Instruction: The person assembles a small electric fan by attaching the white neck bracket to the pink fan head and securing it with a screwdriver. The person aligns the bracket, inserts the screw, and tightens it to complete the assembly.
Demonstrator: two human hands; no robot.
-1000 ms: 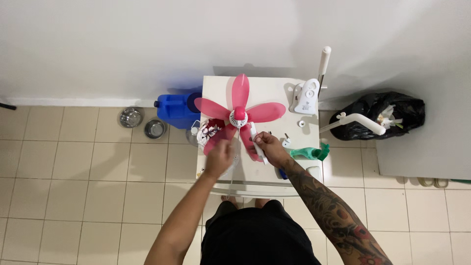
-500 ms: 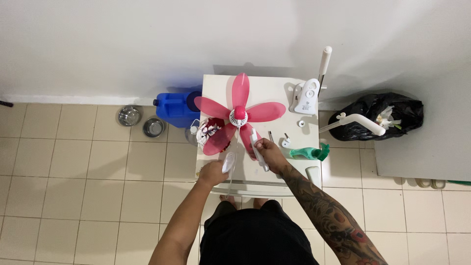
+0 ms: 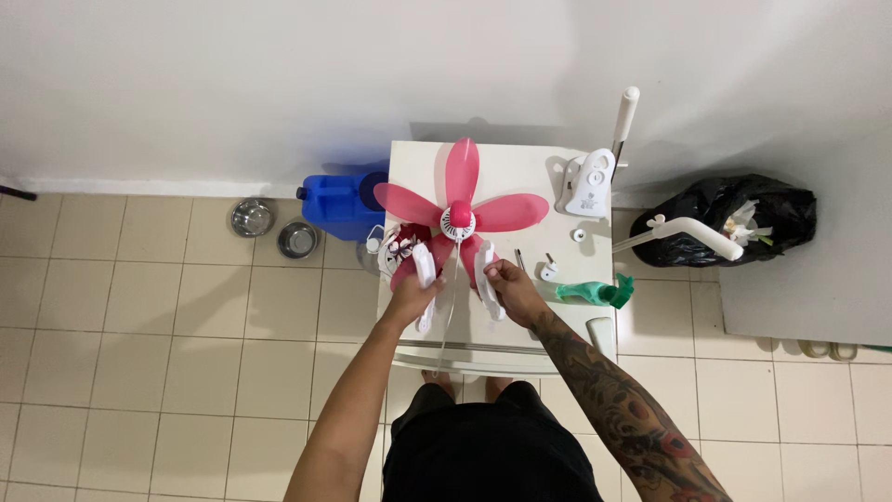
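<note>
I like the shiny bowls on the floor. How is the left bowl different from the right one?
The left bowl sits closer to the wall; the right bowl sits further out on the tiles, nearer the blue jug. The left bowl looks a bit lighter inside; the right bowl looks darker. Both are round, shiny metal bowls standing upright on the floor, close together but apart, with neither hand near them.

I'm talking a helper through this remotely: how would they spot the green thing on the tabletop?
Find the white table against the wall, with the pink fan blades on it. Near its right front edge, beyond the right hand, lies a crumpled green item. It is the only green thing there; its neighbours are small white parts.
</note>
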